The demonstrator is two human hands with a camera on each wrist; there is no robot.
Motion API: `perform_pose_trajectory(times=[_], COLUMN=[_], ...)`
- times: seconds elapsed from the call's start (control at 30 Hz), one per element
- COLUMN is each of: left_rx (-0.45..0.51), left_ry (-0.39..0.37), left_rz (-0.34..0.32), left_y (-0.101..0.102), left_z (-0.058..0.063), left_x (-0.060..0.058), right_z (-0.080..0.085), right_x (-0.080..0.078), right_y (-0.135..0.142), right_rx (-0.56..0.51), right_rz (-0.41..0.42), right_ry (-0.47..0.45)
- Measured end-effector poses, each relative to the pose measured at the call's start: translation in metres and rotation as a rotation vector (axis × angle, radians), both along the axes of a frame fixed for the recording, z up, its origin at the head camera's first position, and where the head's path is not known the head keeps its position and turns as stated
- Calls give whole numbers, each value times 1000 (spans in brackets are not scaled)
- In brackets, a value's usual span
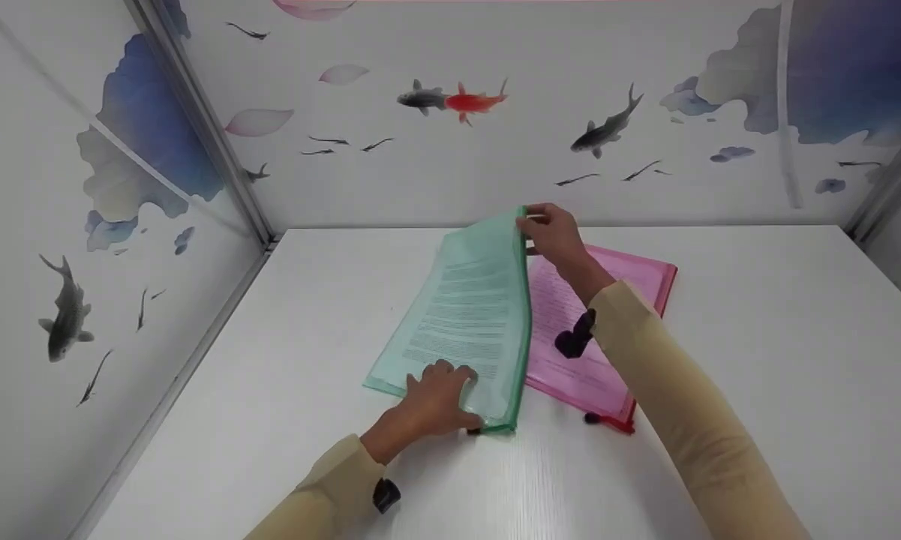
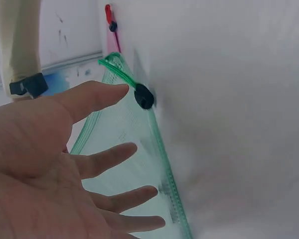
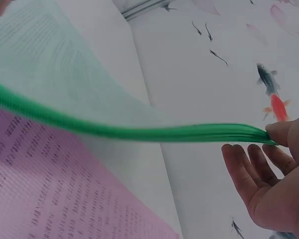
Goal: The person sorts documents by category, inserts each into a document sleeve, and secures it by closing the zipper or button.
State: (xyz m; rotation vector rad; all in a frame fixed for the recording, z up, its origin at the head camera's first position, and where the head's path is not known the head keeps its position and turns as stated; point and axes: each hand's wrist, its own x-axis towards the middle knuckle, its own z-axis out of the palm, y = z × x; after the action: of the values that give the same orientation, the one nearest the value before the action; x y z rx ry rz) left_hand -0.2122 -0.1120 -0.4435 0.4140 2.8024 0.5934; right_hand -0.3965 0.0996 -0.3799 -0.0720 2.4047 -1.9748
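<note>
A translucent mint-green zipper document bag with printed sheets inside is tilted, its right edge raised off the white table. My right hand pinches its upper right corner between thumb and fingers, as the right wrist view confirms at the green edge. My left hand is at the lower end of this bag, fingers spread. In the left wrist view its fingers are apart, with the thumb near the black-tipped zipper pull. Partly underneath and to the right lies a pink zipper document bag, also holding printed pages.
The white table meets a white back wall painted with fish and petals. A similar panel rises on the left. The pink bag's red zipper pull sticks out toward the front. Each wrist wears a small black camera.
</note>
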Motion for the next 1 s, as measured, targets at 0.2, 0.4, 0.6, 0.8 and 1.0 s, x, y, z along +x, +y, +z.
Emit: perform_pose_trajectory(times=[0.2,0.4,0.6,0.8,1.0], left_rx=[-65,-50,-33,-29,-53], left_ry=[-89,-126,-127,-122,-111], left_rz=[74,126,190,239,261], left_y=[2,4,6,4,3], left_z=[-2,-6,-7,-4,2], left_x=[-17,-26,-33,-39,-41], right_z=[-22,-48,-61,-67,-67], right_x=[10,22,35,55,76], right_y=[-14,-26,-30,-37,-26], right_rx=[84,184,242,279,302], right_rz=[90,156,203,235,237], right_ry=[8,-29,-85,-163,-253])
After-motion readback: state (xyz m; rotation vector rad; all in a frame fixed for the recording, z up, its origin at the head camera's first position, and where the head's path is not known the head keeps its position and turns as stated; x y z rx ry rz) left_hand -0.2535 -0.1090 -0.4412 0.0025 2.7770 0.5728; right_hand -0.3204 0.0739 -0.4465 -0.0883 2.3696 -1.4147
